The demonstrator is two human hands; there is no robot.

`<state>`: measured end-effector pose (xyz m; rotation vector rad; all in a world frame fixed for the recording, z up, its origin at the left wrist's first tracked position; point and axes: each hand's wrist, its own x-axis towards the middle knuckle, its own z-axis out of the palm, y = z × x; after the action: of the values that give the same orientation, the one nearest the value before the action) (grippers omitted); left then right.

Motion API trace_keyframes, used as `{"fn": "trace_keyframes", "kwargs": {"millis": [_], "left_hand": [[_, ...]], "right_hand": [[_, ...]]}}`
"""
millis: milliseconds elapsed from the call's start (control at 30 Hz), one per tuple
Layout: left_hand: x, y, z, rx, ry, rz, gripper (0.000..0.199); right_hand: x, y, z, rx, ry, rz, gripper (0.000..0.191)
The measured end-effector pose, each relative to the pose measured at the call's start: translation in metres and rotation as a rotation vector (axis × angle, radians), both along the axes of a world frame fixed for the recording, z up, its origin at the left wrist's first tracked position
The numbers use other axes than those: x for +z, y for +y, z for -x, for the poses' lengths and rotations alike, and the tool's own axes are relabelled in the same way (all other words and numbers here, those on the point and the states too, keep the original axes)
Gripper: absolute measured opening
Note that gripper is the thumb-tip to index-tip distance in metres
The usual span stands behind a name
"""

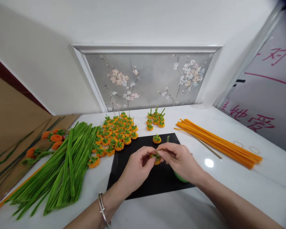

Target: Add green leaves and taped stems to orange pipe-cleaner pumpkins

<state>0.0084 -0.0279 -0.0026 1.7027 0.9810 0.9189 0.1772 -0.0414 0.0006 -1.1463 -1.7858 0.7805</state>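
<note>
Chenille pumpkin point(158, 161), fuzzy orange and green, is pinched by left hand point(138, 164) and right hand point(182, 159) over flat black mat point(149, 183).

Both hands point(138, 167) pinch an orange ornament point(158, 161) over a black mat point(145, 187).

Blossom panel point(152, 76), marked board point(274, 95)
The panel is edged by a pale frame point(147, 48); pinkish-red characters point(262, 122) are written on the board.
</note>
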Motion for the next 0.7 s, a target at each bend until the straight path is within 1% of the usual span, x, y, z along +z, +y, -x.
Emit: {"fn": "trace_keyframes", "kwargs": {"millis": [67,133,233,300,400,567,700], "left_hand": [[0.001,-0.001,-0.001,-0.015,-0.056,0.073,0.016],[0.002,-0.001,-0.002,0.001,-0.077,0.127,0.017],[0.002,-0.002,-0.003,0.049,-0.091,0.142,0.017],[0.002,-0.003,-0.004,0.063,-0.108,0.147,0.012],[0.001,-0.003,-0.003,0.062,-0.102,0.158,0.009],[0.0,-0.003,0.0,0.045,-0.027,0.135,0.017],[-0.001,-0.003,0.0,0.043,-0.026,0.102,0.016]], "right_hand": [[-0.001,0.001,-0.002,-0.008,0.004,0.021,0.016],[-0.003,0.002,-0.004,-0.042,-0.009,-0.018,0.014],[-0.005,0.001,-0.004,-0.081,-0.021,-0.107,0.013],[-0.006,0.0,-0.002,-0.072,-0.014,-0.114,0.015],[-0.007,-0.001,0.001,-0.056,-0.007,-0.069,0.018],[-0.013,-0.001,0.002,-0.053,0.072,0.043,0.016],[-0.018,-0.002,0.003,-0.028,0.112,0.13,0.017]]}}
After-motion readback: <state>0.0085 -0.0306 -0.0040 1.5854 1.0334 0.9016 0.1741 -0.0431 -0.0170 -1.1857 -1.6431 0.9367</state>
